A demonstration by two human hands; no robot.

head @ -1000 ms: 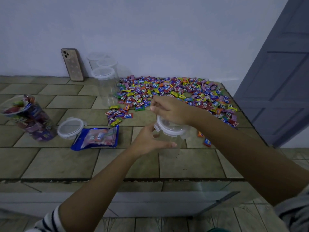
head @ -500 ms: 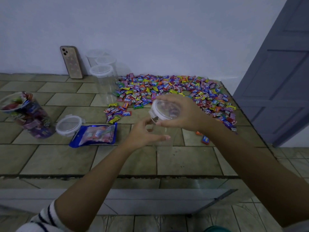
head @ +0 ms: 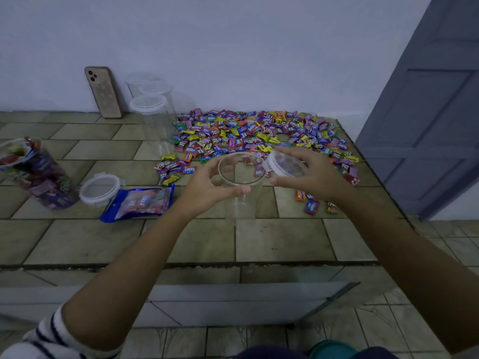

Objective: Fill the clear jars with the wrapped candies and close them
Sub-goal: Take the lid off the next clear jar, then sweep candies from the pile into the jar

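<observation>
A person's left hand (head: 207, 187) curls around the upper wall of an empty clear jar (head: 241, 206) that stands on a tiled counter (head: 285, 242), steadying it upright. The right hand (head: 316, 174) grips the jar's clear lid (head: 285, 165) by its edge, tilted just beside the open mouth, apparently to leave the way free for filling. The wrapped candies (head: 259, 136) lie spread in a wide heap just behind the jar, within easy reach. Far left, a filled jar (head: 36, 172) has no lid on, with a loose lid (head: 99, 186) and a blue candy bag (head: 141, 202) beside it; spare empty jars (head: 153, 110) stand by the wall
</observation>
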